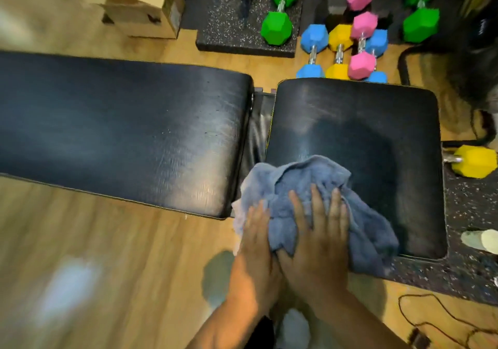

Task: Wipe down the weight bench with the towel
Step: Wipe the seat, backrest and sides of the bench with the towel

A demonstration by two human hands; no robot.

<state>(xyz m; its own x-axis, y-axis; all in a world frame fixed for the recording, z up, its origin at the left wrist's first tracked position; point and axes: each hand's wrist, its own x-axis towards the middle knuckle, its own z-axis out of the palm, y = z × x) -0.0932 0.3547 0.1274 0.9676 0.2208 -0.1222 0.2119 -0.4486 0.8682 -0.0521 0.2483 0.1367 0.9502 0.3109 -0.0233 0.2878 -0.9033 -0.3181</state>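
Note:
The black padded weight bench lies across the view in two parts: a long back pad [121, 122] on the left and a square seat pad [363, 133] on the right, with a gap between them. A crumpled blue towel [293, 184] rests on the near left corner of the seat pad and hangs over its edge. My left hand [256, 238] presses flat on the towel's left side. My right hand [318, 235] presses on its middle, fingers spread, overlapping the left hand at the wrist. Streaks show on both pads.
Coloured dumbbells stand beyond the bench: green [280, 6], blue [312, 52], yellow [339, 52], pink [361, 44]. One yellow dumbbell [474, 161] lies right of the seat on speckled rubber matting [458, 276]. A cardboard box [151, 6] sits far left. A cable [431, 319] trails on the wood floor.

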